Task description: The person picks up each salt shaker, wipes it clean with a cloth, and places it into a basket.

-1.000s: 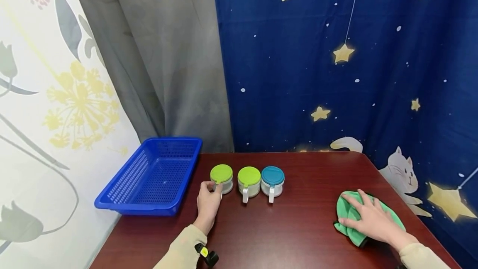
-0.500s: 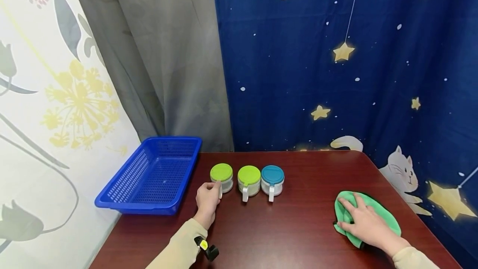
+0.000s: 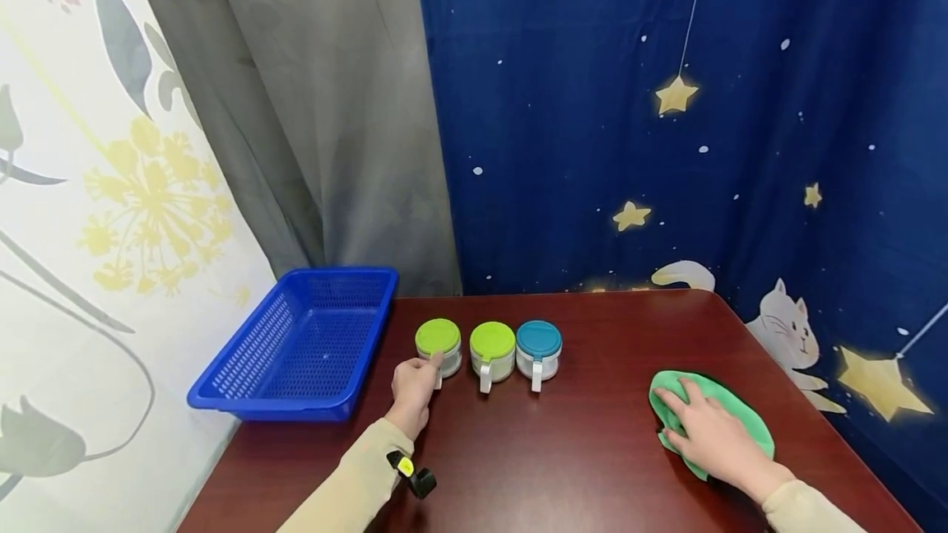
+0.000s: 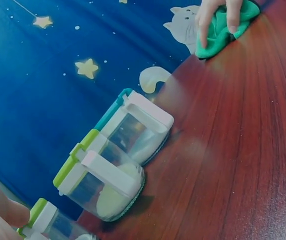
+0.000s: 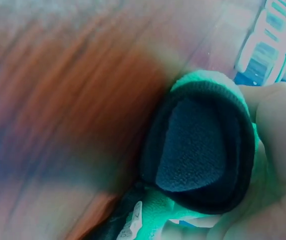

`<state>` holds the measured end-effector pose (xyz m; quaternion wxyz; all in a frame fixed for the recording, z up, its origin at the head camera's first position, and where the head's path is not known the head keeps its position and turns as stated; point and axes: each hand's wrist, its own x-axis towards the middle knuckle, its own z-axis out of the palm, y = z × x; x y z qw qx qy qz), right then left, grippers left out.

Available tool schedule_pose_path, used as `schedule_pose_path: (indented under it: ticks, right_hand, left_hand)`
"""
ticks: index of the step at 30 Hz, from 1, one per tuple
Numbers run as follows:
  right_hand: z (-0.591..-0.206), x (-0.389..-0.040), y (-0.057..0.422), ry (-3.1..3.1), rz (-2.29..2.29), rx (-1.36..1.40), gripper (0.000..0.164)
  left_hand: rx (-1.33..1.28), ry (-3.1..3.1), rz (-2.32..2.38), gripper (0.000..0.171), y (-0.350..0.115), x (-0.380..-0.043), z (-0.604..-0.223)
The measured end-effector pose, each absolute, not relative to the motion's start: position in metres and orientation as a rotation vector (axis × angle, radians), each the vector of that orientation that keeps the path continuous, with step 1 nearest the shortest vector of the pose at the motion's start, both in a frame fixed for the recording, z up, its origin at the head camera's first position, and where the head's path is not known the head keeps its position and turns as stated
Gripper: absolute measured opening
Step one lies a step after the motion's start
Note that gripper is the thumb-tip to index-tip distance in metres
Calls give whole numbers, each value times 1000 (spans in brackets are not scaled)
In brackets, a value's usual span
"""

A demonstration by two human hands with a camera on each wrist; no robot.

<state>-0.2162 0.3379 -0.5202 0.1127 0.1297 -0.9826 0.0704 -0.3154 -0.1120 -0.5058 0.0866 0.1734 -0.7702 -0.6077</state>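
In the head view my left hand [image 3: 415,391] pinches the handle of the leftmost seasoning jar [image 3: 439,337], which has a lime-green lid and a clear body. To its right stand a second green-lidded jar [image 3: 493,341] and a blue-lidded jar [image 3: 539,339], both upright with white handles facing me. The left wrist view shows pale contents inside the middle jar [image 4: 108,185]. Over at the right, my right hand [image 3: 713,433] lies with spread fingers on a green cloth [image 3: 748,414]. A dark-edged fold of that cloth [image 5: 197,150] fills much of the right wrist view.
A blue perforated basket [image 3: 270,408] sits at the table's left side, beside the left jar. The dark red tabletop [image 3: 533,451] runs between the jars and the cloth. Behind it hang a grey curtain [image 3: 355,146] and a blue star-patterned curtain [image 3: 533,146].
My right hand and the green cloth have slid a little to the left. The left hand stays at the left jar's handle, and the jars keep their places. The head view has shifted slightly.
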Motion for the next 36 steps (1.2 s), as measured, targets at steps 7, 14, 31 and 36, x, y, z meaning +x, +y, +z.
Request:
schedule_pose_path:
  ticks: [7,14,31,36]
  right_hand:
    - [-517,-213,332,-2802,177,434,64]
    - [-520,-215,318,-2730,141,548,76]
    - [-496,-229,261,-2575,227,668,67]
    - [-470,-235,232,-2524,234,711,68]
  left_hand:
    - [582,-2149,-2032,37,-118,-319,-501]
    - [635,-2122,-2057,40,-125,-310,-499]
    - [462,-2162,-2088,40,-131,-280,-485]
    - [403,-2102,-2189,41,-127,-270,-478]
